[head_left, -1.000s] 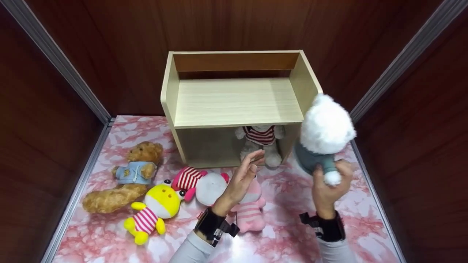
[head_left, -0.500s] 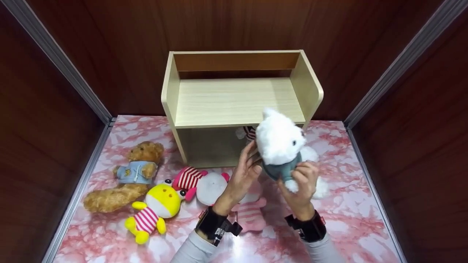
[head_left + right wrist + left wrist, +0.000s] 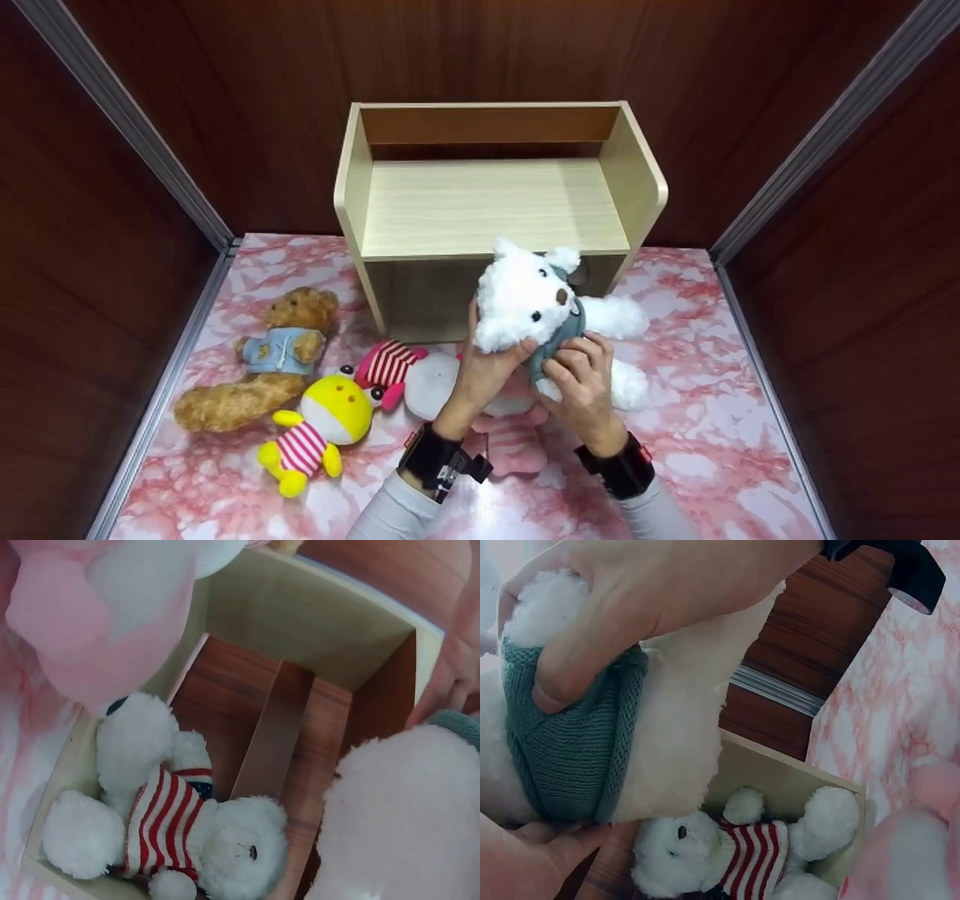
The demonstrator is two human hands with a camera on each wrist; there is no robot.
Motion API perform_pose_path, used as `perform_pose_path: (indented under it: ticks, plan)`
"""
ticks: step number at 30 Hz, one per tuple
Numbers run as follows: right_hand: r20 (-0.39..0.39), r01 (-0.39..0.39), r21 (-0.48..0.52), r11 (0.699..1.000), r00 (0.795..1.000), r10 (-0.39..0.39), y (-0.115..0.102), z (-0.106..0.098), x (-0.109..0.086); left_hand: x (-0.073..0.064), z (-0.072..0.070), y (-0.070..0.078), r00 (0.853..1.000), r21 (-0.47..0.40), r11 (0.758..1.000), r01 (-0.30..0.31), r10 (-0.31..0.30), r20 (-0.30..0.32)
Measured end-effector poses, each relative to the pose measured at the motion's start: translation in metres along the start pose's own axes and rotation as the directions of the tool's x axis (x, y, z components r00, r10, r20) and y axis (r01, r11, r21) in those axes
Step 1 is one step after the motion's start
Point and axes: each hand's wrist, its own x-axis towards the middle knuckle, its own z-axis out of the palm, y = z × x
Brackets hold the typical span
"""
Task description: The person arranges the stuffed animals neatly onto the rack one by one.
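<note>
Head view: our left hand (image 3: pixel 486 373) curls its fingers round the head of the white plush bear (image 3: pixel 516 298), our right hand (image 3: pixel 587 390) grips its teal sweater (image 3: pixel 568 330), before the shelf unit (image 3: pixel 491 206). It looks light and soft; the torso should hold surest. Behind runs the middle board's front edge (image 3: pixel 427 259); open room lies above, between side panels (image 3: pixel 634 187).

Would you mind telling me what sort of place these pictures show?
Probably a small enclosed booth set up for handling toys, rather than an ordinary room: dark wood-grain panels stand on three sides, metal rails run along their corners, and plush toys are gathered between them.
</note>
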Motion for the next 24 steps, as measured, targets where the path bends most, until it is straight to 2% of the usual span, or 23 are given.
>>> perform_pose_path:
  ticks: [3, 9, 12, 15, 19, 21, 24]
  plan:
    - [0.049, -0.012, 0.018, 1.000, 0.999, 0.011, 0.000, 0.001, -0.002, 0.000, -0.002, -0.003, 0.998, 0.043, 0.999, 0.013, -0.011, -0.057]
    - [0.146, -0.062, 0.029, 0.998, 0.988, 0.057, -0.002, 0.000, -0.004, 0.002, -0.008, -0.010, 0.990, 0.043, 0.999, 0.034, -0.028, -0.138]
    - [0.220, -0.094, 0.021, 0.995, 0.972, 0.087, -0.003, -0.002, -0.005, 0.003, -0.012, -0.013, 0.984, 0.051, 0.997, 0.058, -0.049, -0.169]
    - [0.301, -0.124, 0.027, 0.992, 0.947, 0.110, -0.002, -0.004, -0.006, 0.005, -0.016, -0.016, 0.979, 0.058, 0.995, 0.085, -0.072, -0.191]
    - [0.341, -0.177, 0.071, 0.982, 0.929, 0.143, 0.001, -0.007, -0.006, 0.007, -0.022, -0.019, 0.973, 0.046, 0.993, 0.106, -0.095, -0.208]
    - [0.330, -0.218, 0.091, 0.972, 0.927, 0.177, 0.003, -0.008, -0.005, 0.008, -0.024, -0.021, 0.968, 0.010, 0.991, 0.135, -0.129, -0.215]
    - [0.308, -0.310, 0.106, 0.945, 0.914, 0.265, 0.007, -0.009, -0.006, 0.007, -0.029, -0.022, 0.947, -0.092, 0.971, 0.221, -0.236, -0.216]
